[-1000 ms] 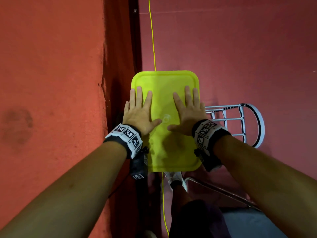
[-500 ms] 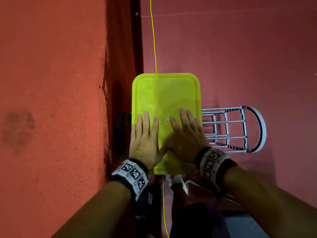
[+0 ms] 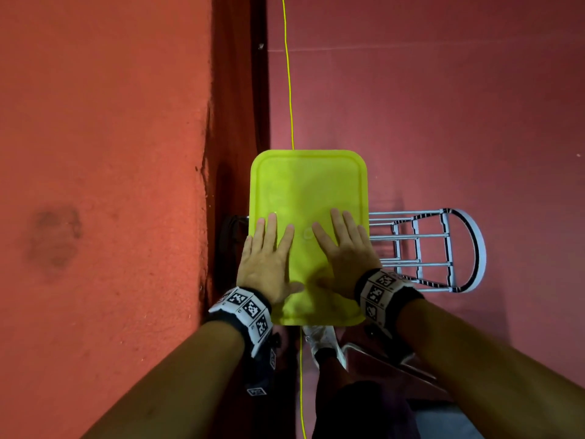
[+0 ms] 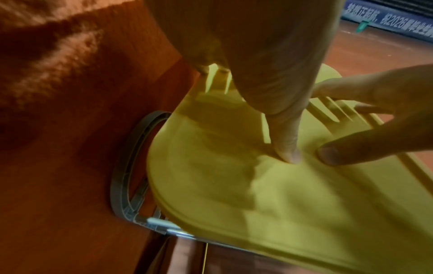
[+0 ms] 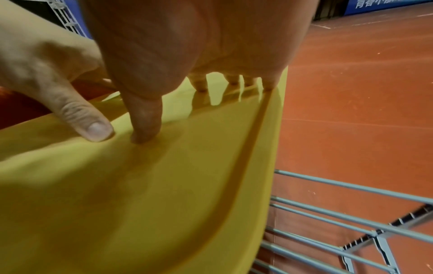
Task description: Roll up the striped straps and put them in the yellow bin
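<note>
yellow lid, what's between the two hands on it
Only bare yellow lid, with a small round mark at its centre, between the left hand and right hand. The thumb tips nearly meet; the head view shows it best.

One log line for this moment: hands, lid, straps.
left hand: flat on yellow lid | right hand: flat on lid | lid: closed over bin | straps: not visible | rack: right of bin

A yellow lid [image 3: 308,188] covers the bin, closing its top to any hand. Both hands, left [image 3: 267,264] and right [image 3: 345,255], lie flat on it. A red wall [image 3: 104,185] stands close along the lid's left edge. A wire rack [image 3: 424,248] lies against its right. Open floor [image 3: 427,106] stretches beyond.
</note>
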`<control>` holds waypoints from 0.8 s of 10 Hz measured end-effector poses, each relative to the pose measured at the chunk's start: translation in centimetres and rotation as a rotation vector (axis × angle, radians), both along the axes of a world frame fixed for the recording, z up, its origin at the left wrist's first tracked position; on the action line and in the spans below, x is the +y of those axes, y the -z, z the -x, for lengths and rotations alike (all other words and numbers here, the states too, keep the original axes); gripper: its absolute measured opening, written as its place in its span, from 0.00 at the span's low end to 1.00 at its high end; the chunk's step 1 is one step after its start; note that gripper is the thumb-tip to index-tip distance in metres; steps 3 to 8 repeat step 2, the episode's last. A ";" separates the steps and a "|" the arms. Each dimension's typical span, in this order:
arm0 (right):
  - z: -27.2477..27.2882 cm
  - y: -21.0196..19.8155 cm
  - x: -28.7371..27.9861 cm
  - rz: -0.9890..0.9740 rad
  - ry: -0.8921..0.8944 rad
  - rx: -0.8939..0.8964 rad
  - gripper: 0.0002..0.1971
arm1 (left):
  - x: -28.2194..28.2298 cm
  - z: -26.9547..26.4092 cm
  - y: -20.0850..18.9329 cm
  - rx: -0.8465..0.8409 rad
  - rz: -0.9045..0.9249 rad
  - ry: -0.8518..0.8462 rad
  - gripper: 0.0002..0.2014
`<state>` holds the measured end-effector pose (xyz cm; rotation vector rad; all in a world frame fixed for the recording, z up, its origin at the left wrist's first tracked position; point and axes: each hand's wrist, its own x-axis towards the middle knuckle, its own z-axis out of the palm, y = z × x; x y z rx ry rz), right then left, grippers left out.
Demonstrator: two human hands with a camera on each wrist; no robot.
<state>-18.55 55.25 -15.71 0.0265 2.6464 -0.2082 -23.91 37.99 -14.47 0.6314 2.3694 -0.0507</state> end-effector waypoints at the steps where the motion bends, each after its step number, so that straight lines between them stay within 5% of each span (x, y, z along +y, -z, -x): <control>1: 0.2 -0.3 0.0 0.020 -0.012 0.000 0.62 | 0.1 0.2 -0.6 -0.026 0.003 -0.013 0.61; 2: -0.9 -0.8 0.5 0.095 0.071 0.048 0.59 | -0.8 -0.4 -1.7 0.020 -0.107 -0.052 0.55; 8: -0.9 -0.8 0.5 0.095 0.071 0.048 0.59 | -0.8 -0.4 -1.7 0.020 -0.107 -0.052 0.55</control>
